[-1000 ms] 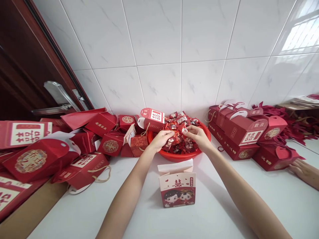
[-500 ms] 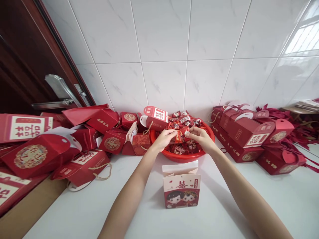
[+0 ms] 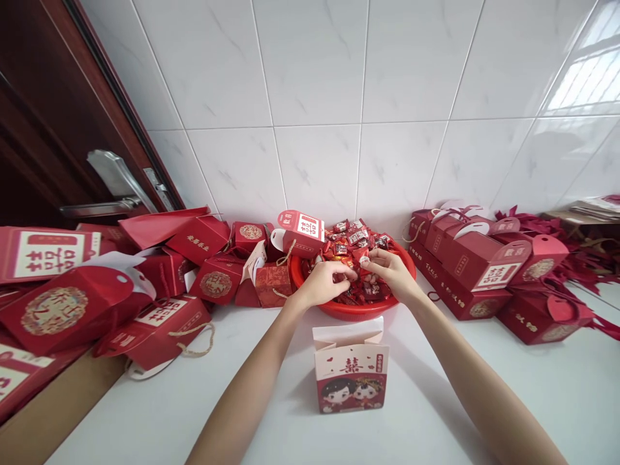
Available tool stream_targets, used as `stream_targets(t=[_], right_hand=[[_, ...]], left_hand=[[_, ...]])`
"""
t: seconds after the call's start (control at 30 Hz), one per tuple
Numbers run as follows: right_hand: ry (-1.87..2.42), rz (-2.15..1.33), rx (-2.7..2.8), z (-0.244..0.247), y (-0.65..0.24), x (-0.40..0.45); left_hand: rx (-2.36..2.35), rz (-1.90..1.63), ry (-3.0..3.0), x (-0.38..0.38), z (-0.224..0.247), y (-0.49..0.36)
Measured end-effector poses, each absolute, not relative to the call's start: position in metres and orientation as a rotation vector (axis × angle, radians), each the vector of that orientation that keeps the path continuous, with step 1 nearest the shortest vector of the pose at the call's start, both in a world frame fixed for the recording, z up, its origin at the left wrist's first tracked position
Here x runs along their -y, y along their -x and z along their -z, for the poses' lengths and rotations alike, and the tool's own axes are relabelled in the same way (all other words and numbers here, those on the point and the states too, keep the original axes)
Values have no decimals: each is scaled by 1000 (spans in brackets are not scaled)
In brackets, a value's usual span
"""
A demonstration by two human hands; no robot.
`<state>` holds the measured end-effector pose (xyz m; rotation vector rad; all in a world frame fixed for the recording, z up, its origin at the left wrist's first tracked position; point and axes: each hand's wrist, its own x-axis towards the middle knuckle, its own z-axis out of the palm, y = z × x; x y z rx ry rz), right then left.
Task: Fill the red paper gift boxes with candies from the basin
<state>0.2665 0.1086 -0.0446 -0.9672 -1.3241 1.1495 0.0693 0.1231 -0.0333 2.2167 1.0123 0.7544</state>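
A red plastic basin (image 3: 351, 311) full of wrapped candies (image 3: 357, 234) stands against the tiled wall. Inside its front left part, my left hand (image 3: 325, 283) has its fingers curled down among the candies; what they hold, if anything, is hidden. My right hand (image 3: 394, 274) pinches a small red wrapped candy (image 3: 361, 256) over the basin's right half. Between my forearms an upright cardboard gift box (image 3: 351, 381), white above and red below with two cartoon figures, stands with its top open.
Red gift boxes (image 3: 217, 278) with cord handles lie heaped on the left, one box (image 3: 303, 232) leaning at the basin's back left. More red boxes (image 3: 484, 258) are stacked on the right beside dark red ribbons (image 3: 527, 219). A brown door (image 3: 43, 116) is at far left.
My left hand has come away from the candy beside my right hand and moved down, fingers now curled. My right hand stays nearly in place. The view has shifted slightly.
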Motion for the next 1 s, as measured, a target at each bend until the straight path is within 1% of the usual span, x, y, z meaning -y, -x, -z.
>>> stream_targets(t=[0.13, 0.4, 0.53, 0.73, 0.87, 1.0], right_hand=[[963, -1164, 1315, 46, -266, -110], [971, -1161, 1313, 47, -266, -109], [971, -1151, 1322, 47, -267, -109], [966, -1168, 1301, 45, -267, -109], [950, -1157, 1307, 45, -267, -109], [957, -1175, 1313, 45, -268, -109]], left_hand=[[-1029, -332, -2297, -120, 30, -68], [-1043, -233, -2302, -124, 29, -71], [-1054, -353, -2277, -125, 33, -71], [-1100, -834, -2007, -131, 39, -69], [-1056, -961, -1855, -136, 41, -68], [-1076, -1016, -1776, -136, 41, -68]])
